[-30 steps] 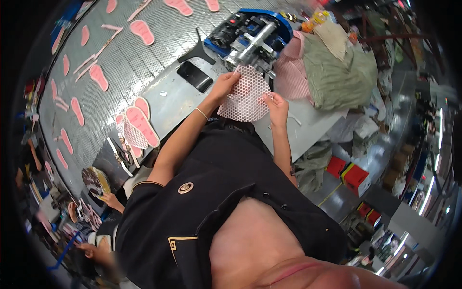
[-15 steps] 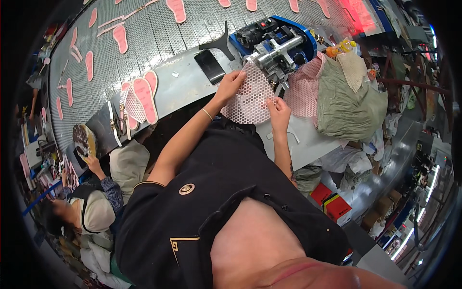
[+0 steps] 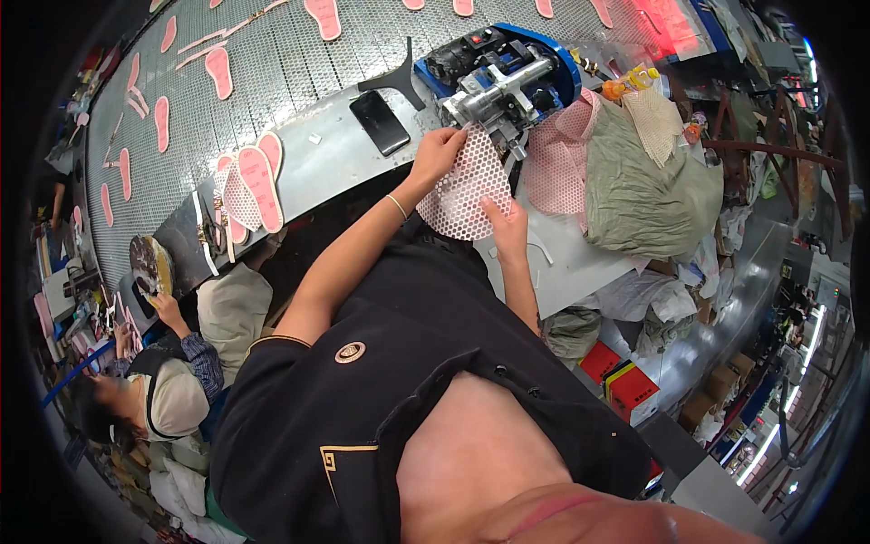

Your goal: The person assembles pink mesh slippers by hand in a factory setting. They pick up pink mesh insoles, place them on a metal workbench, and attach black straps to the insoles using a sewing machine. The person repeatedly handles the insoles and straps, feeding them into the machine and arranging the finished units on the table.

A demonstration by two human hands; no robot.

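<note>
Pink mesh sheet (image 3: 467,186), left hand (image 3: 437,152) fingers pinching its top edge, right hand (image 3: 507,227) fingers pressed flat on it

A black phone (image 3: 381,122) lies on the grey worktop (image 3: 326,159) beside a blue machine (image 3: 507,68). Pink insoles (image 3: 258,172) are stacked at the worktop edge, others spread over the mesh conveyor (image 3: 272,63). An olive cloth bundle (image 3: 643,190) sits beside pink mesh sheets (image 3: 557,163). Red boxes (image 3: 621,381) stand on the floor.
</note>
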